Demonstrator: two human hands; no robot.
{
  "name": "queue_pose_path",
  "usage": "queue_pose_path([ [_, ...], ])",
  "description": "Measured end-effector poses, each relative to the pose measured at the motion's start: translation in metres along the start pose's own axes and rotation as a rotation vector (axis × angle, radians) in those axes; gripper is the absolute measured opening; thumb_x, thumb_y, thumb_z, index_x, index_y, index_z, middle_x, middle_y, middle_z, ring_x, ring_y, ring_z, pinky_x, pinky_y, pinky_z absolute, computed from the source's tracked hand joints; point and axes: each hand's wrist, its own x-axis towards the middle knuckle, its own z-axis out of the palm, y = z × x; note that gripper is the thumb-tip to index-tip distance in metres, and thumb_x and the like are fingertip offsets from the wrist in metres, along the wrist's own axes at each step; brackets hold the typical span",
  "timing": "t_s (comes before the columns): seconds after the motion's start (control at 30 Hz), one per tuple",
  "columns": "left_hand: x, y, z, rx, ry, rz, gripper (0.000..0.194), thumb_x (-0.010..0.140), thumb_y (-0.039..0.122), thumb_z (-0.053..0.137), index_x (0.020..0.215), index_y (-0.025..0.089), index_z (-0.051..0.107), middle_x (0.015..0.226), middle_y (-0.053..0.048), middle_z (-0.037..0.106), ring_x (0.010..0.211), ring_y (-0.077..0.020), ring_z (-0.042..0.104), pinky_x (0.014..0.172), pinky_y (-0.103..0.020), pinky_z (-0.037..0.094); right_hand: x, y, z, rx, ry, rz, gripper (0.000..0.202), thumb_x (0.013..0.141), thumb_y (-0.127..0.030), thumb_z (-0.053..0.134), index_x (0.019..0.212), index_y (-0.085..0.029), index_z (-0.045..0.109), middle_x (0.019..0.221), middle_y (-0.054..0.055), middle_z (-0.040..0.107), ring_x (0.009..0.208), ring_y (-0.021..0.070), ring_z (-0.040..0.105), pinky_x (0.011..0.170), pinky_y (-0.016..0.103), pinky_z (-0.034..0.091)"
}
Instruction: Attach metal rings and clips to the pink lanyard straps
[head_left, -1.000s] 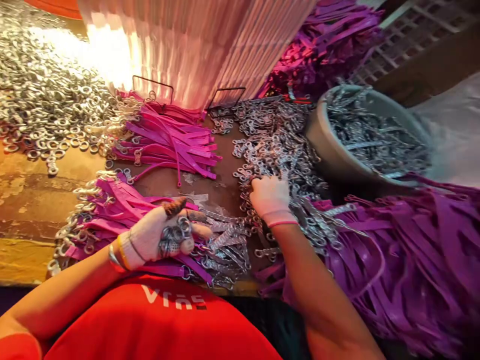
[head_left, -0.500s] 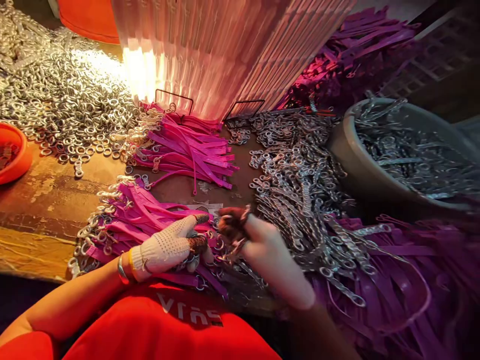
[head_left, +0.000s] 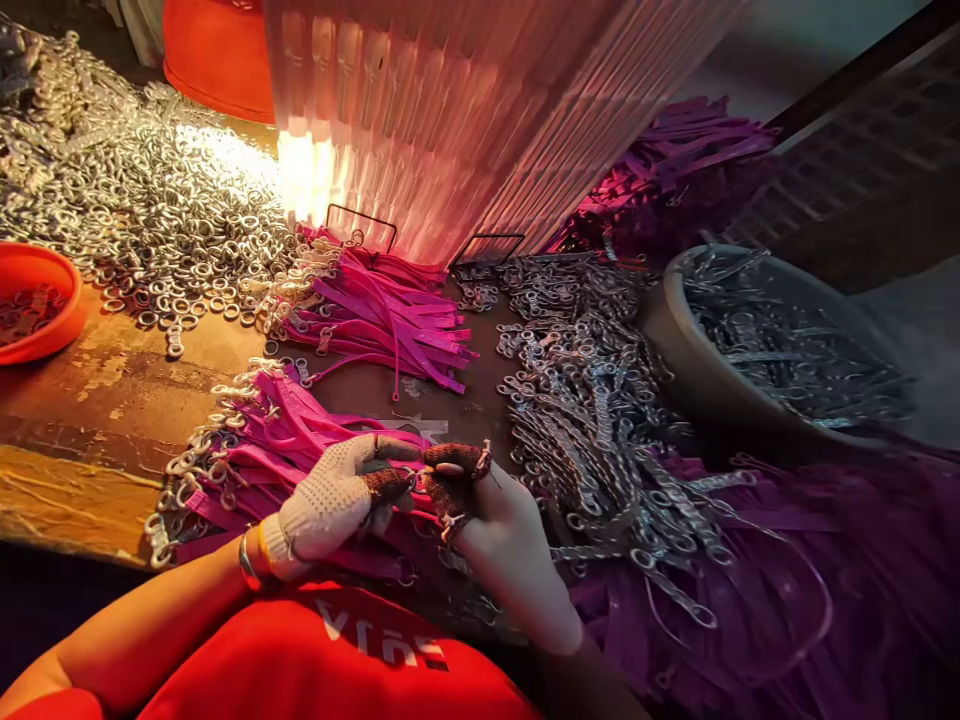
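Observation:
My left hand (head_left: 330,500), in a white dotted glove with dark wrapped fingertips, is closed in a pinch on a small metal ring (head_left: 412,480). My right hand (head_left: 495,530), gloved with brown wraps on thumb and finger, meets it there; its fingers are closed, but what lies in them is hidden. Both hands are over a bundle of magenta straps (head_left: 292,420) with metal rings and links at their left ends. To the right of my right hand extends a twisted metal chain (head_left: 589,552); whether it is held I cannot tell.
Loose metal rings (head_left: 165,210) heap at the left by an orange bowl (head_left: 49,335). A second strap bundle (head_left: 397,310) lies behind. Metal chains (head_left: 577,420) pile at right, beside a grey tub (head_left: 675,330) and more purple straps (head_left: 712,560). A corrugated translucent panel (head_left: 450,120) stands at the back.
My right hand has moved left and its fingers have come together with those of my left hand. The view has shifted slightly. The strap bundles lie as before.

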Motion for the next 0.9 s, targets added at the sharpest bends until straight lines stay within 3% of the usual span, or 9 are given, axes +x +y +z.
queue_pose_path([
  [0.07, -0.002, -0.001, -0.002, 0.188, 0.051, 0.174, 0.053, 0.083, 0.018, 0.057, 0.136, 0.018, 0.053, 0.072, 0.001, 0.059, 0.057, -0.011, 0.05, 0.057, -0.021, 0.041, 0.001, -0.002, 0.005, 0.052, 0.058, 0.023, 0.017, 0.08, -0.016, 0.058, 0.095, -0.022, 0.066, 0.087, 0.002, 0.071, 0.079, 0.0164, 0.066, 0.072, 0.027, 0.054],
  [0.13, -0.003, -0.003, -0.006, 0.42, 0.056, 0.334, 0.07, 0.076, 0.008, 0.053, 0.145, 0.022, 0.047, 0.078, -0.001, 0.063, 0.066, -0.014, 0.054, 0.065, -0.024, 0.044, 0.004, -0.003, 0.009, 0.119, 0.085, 0.074, 0.013, 0.08, -0.019, 0.059, 0.091, -0.021, 0.065, 0.085, 0.002, 0.071, 0.078, 0.0168, 0.066, 0.071, 0.029, 0.054],
  [0.3, -0.008, -0.003, -0.016, 0.758, -0.109, 0.466, 0.066, 0.066, 0.006, 0.053, 0.129, 0.021, 0.064, 0.08, -0.007, 0.065, 0.066, -0.0198, 0.054, 0.063, -0.03, 0.042, 0.015, 0.004, 0.01, 0.227, 0.105, 0.202, 0.018, 0.076, -0.02, 0.058, 0.093, -0.02, 0.065, 0.087, 0.003, 0.07, 0.078, 0.0171, 0.064, 0.07, 0.029, 0.054],
  [0.4, -0.008, 0.002, -0.017, 0.469, -0.218, 0.273, 0.051, 0.073, 0.015, 0.057, 0.124, 0.019, 0.066, 0.075, -0.005, 0.062, 0.059, -0.0153, 0.049, 0.054, -0.026, 0.038, 0.019, 0.006, 0.008, 0.207, 0.142, 0.2, 0.02, 0.078, -0.021, 0.058, 0.097, -0.02, 0.065, 0.092, 0.004, 0.071, 0.081, 0.0184, 0.065, 0.072, 0.031, 0.054],
  [0.5, -0.002, 0.001, -0.02, -0.133, -0.177, -0.073, 0.035, 0.083, 0.031, 0.057, 0.113, 0.015, 0.067, 0.072, -0.003, 0.061, 0.047, -0.0084, 0.042, 0.045, -0.021, 0.032, 0.017, 0.004, 0.009, 0.035, 0.188, 0.126, 0.016, 0.084, -0.027, 0.063, 0.099, -0.022, 0.067, 0.092, 0.003, 0.072, 0.082, 0.0189, 0.067, 0.073, 0.031, 0.055],
  [0.57, 0.004, -0.004, -0.023, -0.422, -0.131, -0.204, 0.034, 0.079, 0.037, 0.062, 0.1, 0.012, 0.069, 0.073, -0.005, 0.063, 0.046, -0.0078, 0.045, 0.044, -0.02, 0.034, 0.014, 0.003, 0.011, -0.124, 0.219, 0.036, 0.015, 0.088, -0.028, 0.063, 0.101, -0.024, 0.067, 0.091, 0.003, 0.072, 0.081, 0.019, 0.068, 0.074, 0.031, 0.055],
  [0.63, 0.009, -0.01, -0.024, -0.513, -0.095, -0.221, 0.034, 0.076, 0.038, 0.065, 0.097, 0.011, 0.07, 0.078, -0.008, 0.066, 0.051, -0.0105, 0.053, 0.049, -0.022, 0.04, 0.011, 0.004, 0.015, -0.312, 0.213, -0.08, 0.019, 0.089, -0.024, 0.059, 0.107, -0.026, 0.066, 0.094, 0.004, 0.073, 0.084, 0.0207, 0.069, 0.076, 0.033, 0.056],
  [0.77, 0.013, -0.02, -0.019, -0.351, -0.075, -0.068, 0.03, 0.081, 0.038, 0.068, 0.096, 0.011, 0.07, 0.076, -0.005, 0.065, 0.057, -0.0109, 0.054, 0.054, -0.023, 0.042, 0.008, 0.006, 0.027, -0.594, 0.083, -0.333, 0.035, 0.082, -0.01, 0.05, 0.113, -0.022, 0.062, 0.097, 0.009, 0.071, 0.085, 0.0237, 0.068, 0.074, 0.035, 0.056],
  [0.9, 0.017, -0.026, -0.013, -0.284, -0.004, 0.043, 0.026, 0.078, 0.035, 0.074, 0.087, 0.013, 0.066, 0.077, -0.002, 0.062, 0.065, -0.0113, 0.054, 0.06, -0.023, 0.044, 0.001, 0.0, 0.039, -0.633, 0.028, -0.33, 0.05, 0.072, -0.002, 0.045, 0.117, -0.018, 0.059, 0.099, 0.012, 0.068, 0.089, 0.026, 0.065, 0.079, 0.039, 0.056],
])
